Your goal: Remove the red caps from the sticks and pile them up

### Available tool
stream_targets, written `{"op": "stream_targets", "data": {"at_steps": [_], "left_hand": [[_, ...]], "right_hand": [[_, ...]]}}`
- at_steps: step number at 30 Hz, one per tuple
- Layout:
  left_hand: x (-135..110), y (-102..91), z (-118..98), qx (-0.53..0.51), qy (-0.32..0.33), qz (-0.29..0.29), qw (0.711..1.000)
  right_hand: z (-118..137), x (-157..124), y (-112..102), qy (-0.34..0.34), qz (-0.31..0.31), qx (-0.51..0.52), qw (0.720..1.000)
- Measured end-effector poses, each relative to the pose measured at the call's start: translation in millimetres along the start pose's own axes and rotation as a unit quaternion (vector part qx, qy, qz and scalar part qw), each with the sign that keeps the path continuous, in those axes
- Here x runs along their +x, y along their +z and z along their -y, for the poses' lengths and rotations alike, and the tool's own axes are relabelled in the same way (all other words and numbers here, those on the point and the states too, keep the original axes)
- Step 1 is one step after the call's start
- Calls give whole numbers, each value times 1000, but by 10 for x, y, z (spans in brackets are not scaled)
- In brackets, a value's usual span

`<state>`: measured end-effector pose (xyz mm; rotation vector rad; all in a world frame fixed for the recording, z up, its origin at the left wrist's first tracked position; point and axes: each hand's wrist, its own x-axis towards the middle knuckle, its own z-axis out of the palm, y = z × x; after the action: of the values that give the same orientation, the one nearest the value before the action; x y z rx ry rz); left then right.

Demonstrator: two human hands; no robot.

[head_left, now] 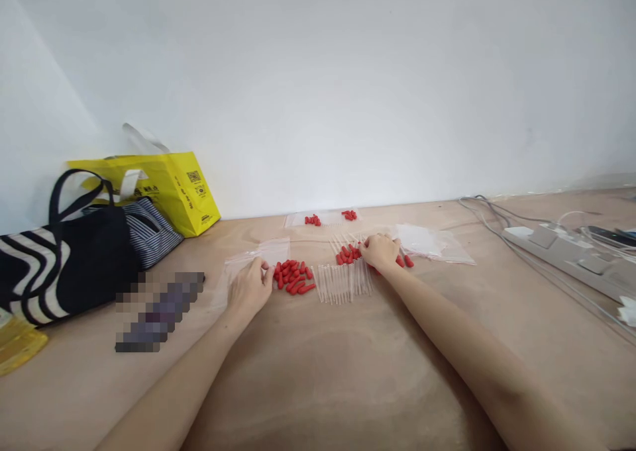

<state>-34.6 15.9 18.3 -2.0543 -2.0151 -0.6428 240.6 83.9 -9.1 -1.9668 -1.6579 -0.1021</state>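
Note:
My left hand (251,284) rests at the left edge of a pile of red rubber dropper bulbs (294,275), over a clear zip bag (271,249). Its fingers are curled in a pinch; what they hold is too small to make out. A second cluster of red bulbs (348,254) lies to the right, with my right hand (380,249) bent over its right side. That hand's fingers are closed, and their tips are partly hidden among the bulbs. Between my hands, thin clear tubes (342,283) lie side by side in a row, with more tubes (338,242) behind the second cluster.
Farther back is a clear bag (297,220) with two small groups of red bulbs. Stacked clear bags (422,240) lie at right, before a power strip (556,249) with cables. At left are a blurred dark object (163,315), a black bag (94,259) and a yellow bag (191,196).

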Motion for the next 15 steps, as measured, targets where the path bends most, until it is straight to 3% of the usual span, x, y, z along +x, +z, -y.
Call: {"op": "stream_targets", "data": {"at_steps": [4,8,11,15], "left_hand": [[-133,78,-230,-104,113,-44,987],[-211,153,-583,-222,186,28,957],[-197,201,-873,-283,169,73,941],[-176,272,-1134,-300,144,72,940]], "right_hand": [[43,-85,-111,8,-5,24,1000],[75,-379,-261,-36,-4,131,991],[99,-667,-316,-119,-26,238,964],[135,-922,-327,-194,-35,228,953]]}}
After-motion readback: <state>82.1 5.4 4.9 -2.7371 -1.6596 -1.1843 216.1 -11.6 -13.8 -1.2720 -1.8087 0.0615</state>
